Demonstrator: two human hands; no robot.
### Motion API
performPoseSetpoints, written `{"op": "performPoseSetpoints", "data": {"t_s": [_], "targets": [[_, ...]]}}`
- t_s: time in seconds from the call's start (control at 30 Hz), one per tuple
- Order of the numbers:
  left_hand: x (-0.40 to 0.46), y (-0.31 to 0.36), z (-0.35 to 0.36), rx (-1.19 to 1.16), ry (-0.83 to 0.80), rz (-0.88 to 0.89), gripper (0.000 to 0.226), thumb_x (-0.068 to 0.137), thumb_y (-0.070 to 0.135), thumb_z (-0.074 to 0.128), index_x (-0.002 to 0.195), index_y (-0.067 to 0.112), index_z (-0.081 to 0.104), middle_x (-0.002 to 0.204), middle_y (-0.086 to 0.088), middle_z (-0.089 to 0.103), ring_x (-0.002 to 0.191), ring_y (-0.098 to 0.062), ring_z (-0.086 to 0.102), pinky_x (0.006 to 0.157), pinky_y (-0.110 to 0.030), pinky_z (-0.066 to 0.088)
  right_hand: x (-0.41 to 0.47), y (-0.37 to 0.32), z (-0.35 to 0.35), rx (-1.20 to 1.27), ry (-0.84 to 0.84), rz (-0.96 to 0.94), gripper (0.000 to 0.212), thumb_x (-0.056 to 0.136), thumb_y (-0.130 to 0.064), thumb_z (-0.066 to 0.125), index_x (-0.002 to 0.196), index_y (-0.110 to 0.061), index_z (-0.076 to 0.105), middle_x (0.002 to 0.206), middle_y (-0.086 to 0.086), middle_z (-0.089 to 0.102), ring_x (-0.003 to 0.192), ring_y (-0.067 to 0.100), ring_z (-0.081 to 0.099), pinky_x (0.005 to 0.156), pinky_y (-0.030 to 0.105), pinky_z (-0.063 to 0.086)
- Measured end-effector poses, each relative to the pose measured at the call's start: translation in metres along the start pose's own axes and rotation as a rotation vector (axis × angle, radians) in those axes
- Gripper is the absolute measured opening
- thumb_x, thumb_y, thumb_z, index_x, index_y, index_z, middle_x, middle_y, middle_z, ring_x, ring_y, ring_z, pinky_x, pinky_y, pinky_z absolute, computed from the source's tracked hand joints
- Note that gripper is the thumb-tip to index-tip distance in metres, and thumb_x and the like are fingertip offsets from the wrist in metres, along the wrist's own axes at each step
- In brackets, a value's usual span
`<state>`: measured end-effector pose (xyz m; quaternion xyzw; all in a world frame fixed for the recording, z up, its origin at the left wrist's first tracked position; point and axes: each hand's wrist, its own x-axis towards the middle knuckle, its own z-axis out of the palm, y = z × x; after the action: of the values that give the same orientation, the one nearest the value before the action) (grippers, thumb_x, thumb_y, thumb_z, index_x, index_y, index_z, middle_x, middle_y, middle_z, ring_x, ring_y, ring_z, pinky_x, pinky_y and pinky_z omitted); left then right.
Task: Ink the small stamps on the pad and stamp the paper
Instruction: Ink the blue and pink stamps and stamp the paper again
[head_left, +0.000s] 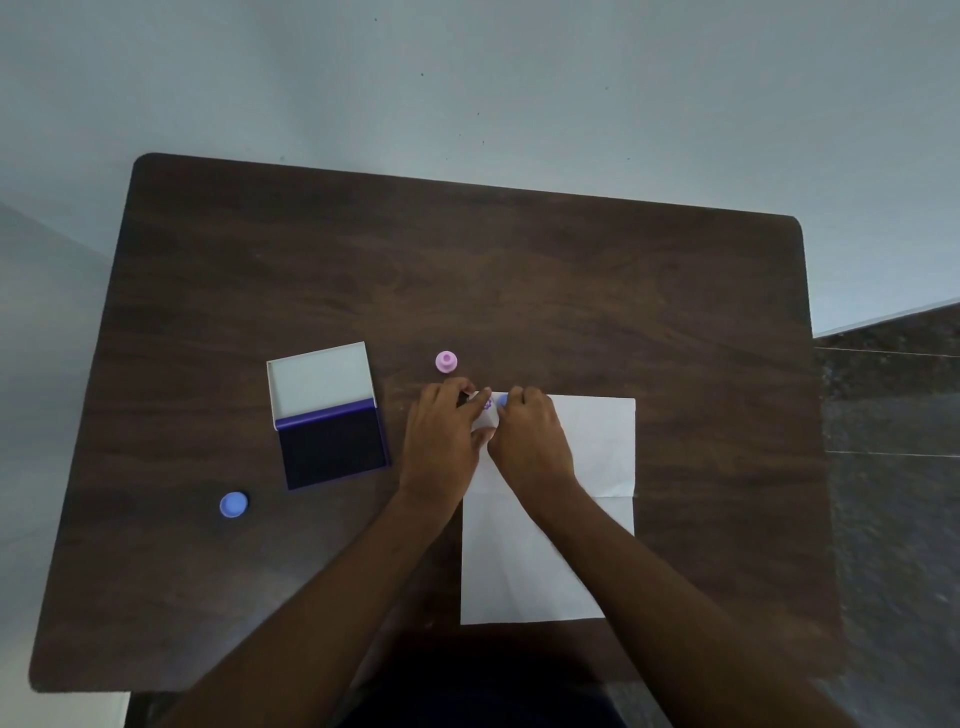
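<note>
**Two hands meet at the top of the paper**

One white paper (545, 545) lies flat on the brown table (467, 270), nearest the person. Two bare arms reach over it. The left hand (441, 441) and the right hand (535, 441) are close together at the far left corner of the paper, thumbs touching. The right hand's fingers are curled around a small blue stamp (502, 400), which sits on the paper. The left hand's fingers rest flat on the paper, just beside a purple print (487, 405).

To the left, one blue cap (234, 504) lies alone on the table. A little farther away is one ink pad box (332, 441), lid open. The dark ink pad fills its lower half; the white lid holds nothing.

Farthest back stands one pink stamp (446, 361), just past the hands.
</note>
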<state>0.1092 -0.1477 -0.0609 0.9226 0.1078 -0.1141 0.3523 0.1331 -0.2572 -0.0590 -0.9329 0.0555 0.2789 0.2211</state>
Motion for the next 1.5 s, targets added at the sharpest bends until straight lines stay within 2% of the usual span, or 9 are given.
{"op": "performPoseSetpoints", "data": {"t_s": [0.5, 0.7, 0.9, 1.0, 1.1, 1.2, 1.33, 1.43, 1.5], "targets": [[0.002, 0.007, -0.002, 0.131, -0.008, 0.048, 0.052, 0.08, 0.034, 0.073, 0.125, 0.011, 0.06, 0.129, -0.009, 0.06, 0.116, -0.024, 0.055, 0.105, -0.032, 0.037, -0.011, 0.004, -0.008, 0.085, 0.075, 0.06, 0.041, 0.092, -0.033, 0.057, 0.128, -0.014, 0.053, 0.131, 0.007, 0.058, 0.116, 0.022, 0.055, 0.103, 0.031, 0.039], [0.005, 0.006, 0.002, 0.189, -0.019, 0.055, 0.055, 0.08, 0.041, 0.071, 0.128, 0.021, 0.058, 0.132, -0.002, 0.058, 0.116, -0.02, 0.053, 0.103, -0.028, 0.037, -0.036, 0.007, -0.007, 0.306, 0.271, 0.186, 0.035, 0.089, -0.032, 0.063, 0.117, -0.011, 0.062, 0.111, 0.006, 0.068, 0.087, 0.014, 0.059, 0.081, 0.023, 0.048], [0.001, 0.0, 0.001, 0.062, -0.025, 0.002, 0.056, 0.078, 0.036, 0.074, 0.128, 0.017, 0.057, 0.131, -0.007, 0.058, 0.115, -0.022, 0.056, 0.102, -0.031, 0.037, -0.039, 0.003, -0.012, 0.36, 0.301, 0.18, 0.036, 0.087, -0.031, 0.066, 0.116, -0.009, 0.063, 0.109, 0.006, 0.068, 0.088, 0.015, 0.06, 0.079, 0.023, 0.05], [0.0, -0.005, -0.004, 0.057, -0.094, -0.094, 0.059, 0.079, 0.041, 0.071, 0.131, 0.018, 0.053, 0.134, -0.005, 0.056, 0.117, -0.019, 0.054, 0.104, -0.03, 0.035, -0.037, 0.0, -0.015, 0.37, 0.307, 0.205, 0.036, 0.084, -0.031, 0.07, 0.114, -0.011, 0.065, 0.109, 0.004, 0.067, 0.08, 0.01, 0.054, 0.068, 0.009, 0.042], [-0.006, -0.008, -0.01, -0.009, -0.042, -0.137, 0.052, 0.081, 0.041, 0.069, 0.126, 0.018, 0.058, 0.129, -0.004, 0.06, 0.113, -0.02, 0.057, 0.099, -0.028, 0.038, -0.035, -0.003, -0.016, 0.395, 0.308, 0.219, 0.032, 0.081, -0.03, 0.073, 0.106, -0.012, 0.068, 0.105, 0.003, 0.069, 0.074, 0.008, 0.053, 0.06, 0.001, 0.032], [-0.02, -0.015, -0.018, -0.067, -0.021, -0.193, 0.045, 0.086, 0.036, 0.064, 0.125, 0.015, 0.059, 0.13, -0.006, 0.059, 0.114, -0.02, 0.057, 0.098, -0.024, 0.035, -0.037, -0.009, -0.016, 0.422, 0.328, 0.175, 0.029, 0.081, -0.032, 0.073, 0.101, -0.011, 0.071, 0.1, 0.004, 0.072, 0.073, 0.011, 0.057, 0.064, 0.01, 0.041], [-0.037, -0.025, -0.038, -0.124, 0.154, -0.155, 0.039, 0.084, 0.037, 0.068, 0.117, 0.017, 0.065, 0.12, -0.002, 0.066, 0.107, -0.017, 0.062, 0.092, -0.018, 0.035, -0.045, -0.022, -0.014, 0.539, 0.306, 0.091, 0.026, 0.081, -0.03, 0.074, 0.099, -0.012, 0.071, 0.093, 0.003, 0.073, 0.075, 0.014, 0.065, 0.072, 0.023, 0.056], [-0.046, -0.036, -0.053, -0.173, 0.211, -0.173, 0.039, 0.082, 0.036, 0.069, 0.116, 0.019, 0.065, 0.112, 0.0, 0.068, 0.097, -0.012, 0.062, 0.091, -0.023, 0.046, -0.05, -0.034, -0.013, 0.639, 0.288, 0.019, 0.026, 0.077, -0.026, 0.079, 0.098, -0.015, 0.07, 0.086, -0.004, 0.071, 0.072, 0.006, 0.066, 0.066, 0.008, 0.052], [-0.053, -0.046, -0.062, -0.195, 0.248, -0.188, 0.034, 0.083, 0.035, 0.069, 0.114, 0.021, 0.065, 0.106, 0.003, 0.067, 0.089, -0.006, 0.059, 0.085, -0.02, 0.048, -0.051, -0.043, -0.01, 0.651, 0.245, -0.008, 0.025, 0.077, -0.025, 0.079, 0.098, -0.014, 0.072, 0.086, -0.002, 0.073, 0.072, 0.007, 0.068, 0.068, 0.01, 0.052]]}}
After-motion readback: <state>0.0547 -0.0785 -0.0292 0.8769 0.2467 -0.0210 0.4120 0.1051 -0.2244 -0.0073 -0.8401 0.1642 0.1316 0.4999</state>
